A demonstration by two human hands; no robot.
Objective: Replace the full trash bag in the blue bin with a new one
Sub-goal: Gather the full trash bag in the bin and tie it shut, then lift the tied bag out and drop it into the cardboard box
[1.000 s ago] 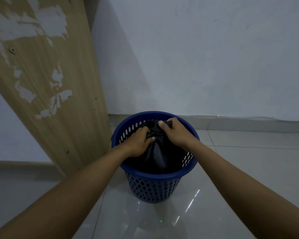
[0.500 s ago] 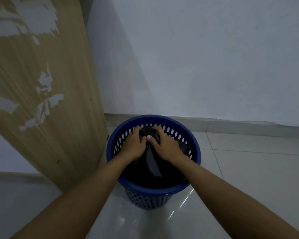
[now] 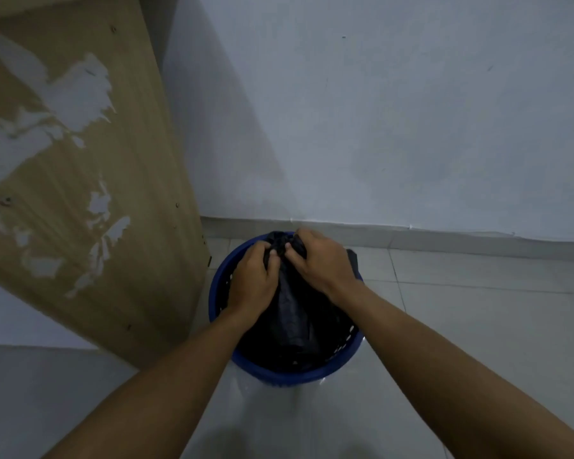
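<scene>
A round blue bin (image 3: 279,376) with a perforated wall stands on the floor just in front of me. A black trash bag (image 3: 295,319) fills it, its top bunched into a neck above the far rim. My left hand (image 3: 252,276) grips the left side of that bunched neck. My right hand (image 3: 322,260) grips the neck from the right, fingers curled into the plastic. The two hands nearly touch. A corner of black plastic sticks out past my right wrist.
A tall wooden panel (image 3: 90,193) with peeling veneer leans or stands close to the bin's left side. A pale wall (image 3: 378,111) with a low skirting runs right behind the bin. Glossy floor tiles (image 3: 478,309) spread to the right and toward me.
The bag's neck and both hands have risen toward the bin's far rim. The view has tipped further down over the bin, so more of the bag's body shows.
</scene>
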